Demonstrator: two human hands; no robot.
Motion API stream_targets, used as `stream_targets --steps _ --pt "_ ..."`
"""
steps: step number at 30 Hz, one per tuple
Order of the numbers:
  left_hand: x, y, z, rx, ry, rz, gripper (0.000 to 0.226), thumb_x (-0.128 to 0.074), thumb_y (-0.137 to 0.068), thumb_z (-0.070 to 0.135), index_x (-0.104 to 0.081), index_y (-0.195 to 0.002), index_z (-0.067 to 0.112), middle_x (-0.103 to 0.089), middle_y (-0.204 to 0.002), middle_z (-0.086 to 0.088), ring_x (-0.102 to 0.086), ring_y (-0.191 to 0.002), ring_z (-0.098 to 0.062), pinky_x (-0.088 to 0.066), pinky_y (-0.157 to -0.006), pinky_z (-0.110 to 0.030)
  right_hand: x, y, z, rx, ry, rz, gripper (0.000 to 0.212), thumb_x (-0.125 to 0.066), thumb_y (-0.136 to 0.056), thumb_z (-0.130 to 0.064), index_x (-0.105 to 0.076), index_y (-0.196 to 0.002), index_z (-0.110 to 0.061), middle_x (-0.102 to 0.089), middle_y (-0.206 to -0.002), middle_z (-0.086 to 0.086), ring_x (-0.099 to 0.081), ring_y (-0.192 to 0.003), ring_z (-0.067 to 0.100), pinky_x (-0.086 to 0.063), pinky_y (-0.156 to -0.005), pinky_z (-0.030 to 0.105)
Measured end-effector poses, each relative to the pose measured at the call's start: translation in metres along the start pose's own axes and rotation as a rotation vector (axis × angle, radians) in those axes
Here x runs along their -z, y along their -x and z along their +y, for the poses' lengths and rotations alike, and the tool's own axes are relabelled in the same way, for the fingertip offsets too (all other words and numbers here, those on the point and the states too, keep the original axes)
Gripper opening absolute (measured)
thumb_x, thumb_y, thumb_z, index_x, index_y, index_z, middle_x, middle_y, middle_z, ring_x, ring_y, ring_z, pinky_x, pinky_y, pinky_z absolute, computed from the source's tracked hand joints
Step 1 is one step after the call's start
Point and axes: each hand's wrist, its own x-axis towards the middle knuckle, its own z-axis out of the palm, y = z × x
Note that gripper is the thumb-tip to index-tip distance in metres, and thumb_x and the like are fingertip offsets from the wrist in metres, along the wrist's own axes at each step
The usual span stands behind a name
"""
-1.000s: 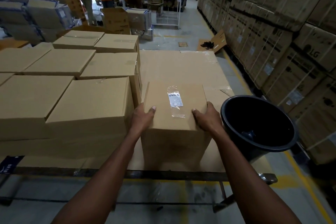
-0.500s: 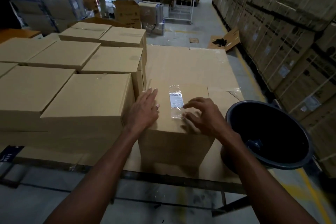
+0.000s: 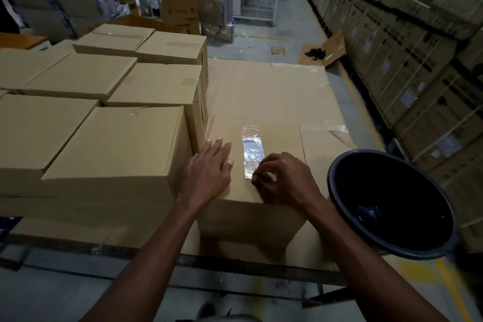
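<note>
The white label [image 3: 252, 148] on top of the box [image 3: 277, 138] carries a barcode, but its small print is too fine to read, and the print on the cartons [image 3: 407, 65] is blurred. The box sits at the near edge of the worktop [image 3: 264, 91], between the stacked boxes [image 3: 117, 149] and a bucket [image 3: 386, 185]. The left hand [image 3: 209, 172] lies flat on the lid, fingers straight. The right hand [image 3: 283, 180], spread half a second ago, now curls its fingers and pinches the lower end of the tape [image 3: 248, 170].

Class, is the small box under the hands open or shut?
Shut: the box has a flat, unbroken top with clear tape stuck across it.
</note>
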Motion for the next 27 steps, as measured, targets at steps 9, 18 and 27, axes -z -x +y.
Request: stream_targets --steps 9,18,27 --pt "0.001 0.004 0.004 0.001 -0.024 0.027 0.055 -0.036 -0.106 0.043 -0.029 -0.16 0.035 -0.02 -0.17 0.009 -0.008 -0.158 -0.014 -0.014 -0.126 -0.044 0.013 -0.027 0.001 -0.068 0.045 0.02 0.011 -0.073 -0.081 -0.023 -0.075 -0.086 -0.032 -0.074 -0.095 -0.013 -0.068 -0.088 0.016 -0.047 -0.068 0.031" --pt "0.001 0.004 0.002 -0.027 -0.017 0.009 0.057 -0.035 -0.107 0.047 -0.024 -0.162 0.033 -0.016 -0.171 0.007 -0.005 -0.158 -0.014 -0.012 -0.128 -0.043 0.061 -0.098 0.004 -0.139 0.091 0.188 0.011 -0.07 -0.088 -0.023 -0.076 -0.093 -0.03 -0.074 -0.099 -0.01 -0.068 -0.09 0.02 -0.045 -0.068 0.033" --pt "0.004 0.005 0.005 -0.01 0.007 -0.026 0.058 -0.033 -0.108 0.048 -0.02 -0.162 0.033 -0.011 -0.171 0.009 -0.002 -0.158 -0.014 -0.017 -0.128 -0.046 0.098 -0.143 -0.003 -0.121 0.189 0.219 0.009 -0.069 -0.091 -0.022 -0.076 -0.09 -0.028 -0.074 -0.102 -0.008 -0.066 -0.091 0.025 -0.041 -0.071 0.034"
